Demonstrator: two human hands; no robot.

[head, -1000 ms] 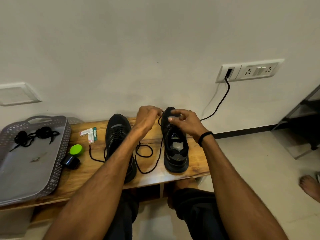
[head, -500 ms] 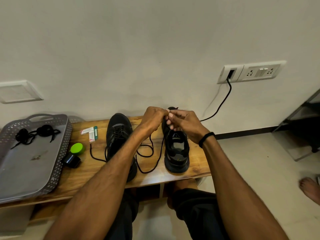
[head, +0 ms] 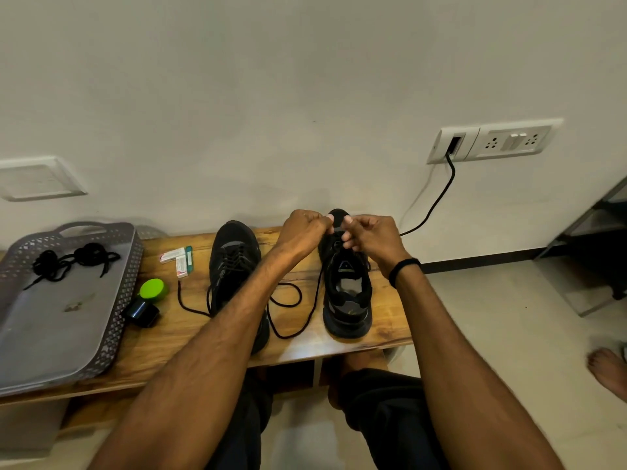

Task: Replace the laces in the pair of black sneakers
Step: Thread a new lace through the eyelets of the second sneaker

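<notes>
Two black sneakers stand on a wooden bench (head: 383,330), toes toward the wall. The left sneaker (head: 234,262) is laced. Over the toe end of the right sneaker (head: 347,300), my left hand (head: 302,232) and my right hand (head: 371,237) meet, both with curled fingers pinching a black lace (head: 305,320). The lace hangs down from my hands and loops on the bench between the two shoes. What my fingertips do at the eyelets is hidden.
A grey perforated tray (head: 68,337) at the left holds a bundle of black laces (head: 73,261). Small boxes (head: 178,259), a green cap (head: 153,289) and a black object (head: 140,313) lie beside it. A cable (head: 437,198) runs from a wall socket. A bare foot (head: 607,371) is at right.
My hands have drawn together above the right sneaker's toe, and the lace now hangs from between them. The shoes have not moved.
</notes>
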